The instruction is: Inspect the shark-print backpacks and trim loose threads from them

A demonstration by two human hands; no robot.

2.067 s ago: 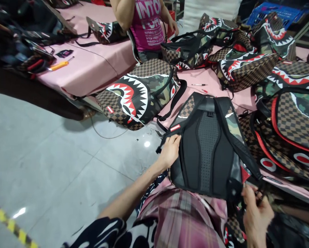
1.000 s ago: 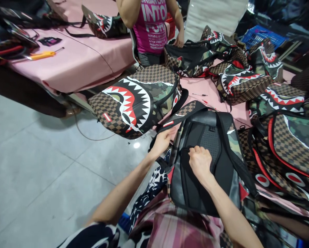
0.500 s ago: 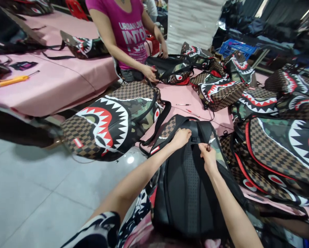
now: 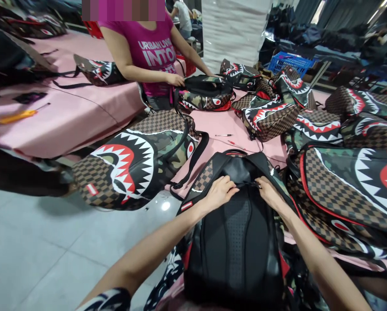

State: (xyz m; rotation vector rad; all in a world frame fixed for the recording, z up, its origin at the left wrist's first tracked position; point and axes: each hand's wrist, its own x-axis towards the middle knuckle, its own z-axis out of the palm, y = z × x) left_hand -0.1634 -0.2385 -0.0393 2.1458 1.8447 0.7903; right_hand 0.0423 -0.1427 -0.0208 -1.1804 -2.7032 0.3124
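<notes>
A backpack (image 4: 237,242) lies in front of me with its black padded back panel facing up and its top away from me. My left hand (image 4: 221,192) is closed, fingertips pinching the black material near the top of that panel. On the other side of the same upper edge, my right hand (image 4: 268,192) is closed on the material too. Between the hands, a smooth, shiny black piece (image 4: 240,169) shows below the top handle (image 4: 235,152). What exactly lies under my fingertips is partly hidden.
A checkered shark-mouth backpack (image 4: 131,164) rests at the left. Another large one (image 4: 352,190) sits close on the right, with several more behind. A pen (image 4: 224,135) lies on the pink table (image 4: 206,121). Across it, a person (image 4: 151,56) handles another backpack (image 4: 208,93). An orange-handled tool (image 4: 18,116) lies far left.
My right hand has moved outward and my left slightly nearer me along the panel's upper edge. The shiny black piece now shows between them. The other person's hands have shifted on their backpack.
</notes>
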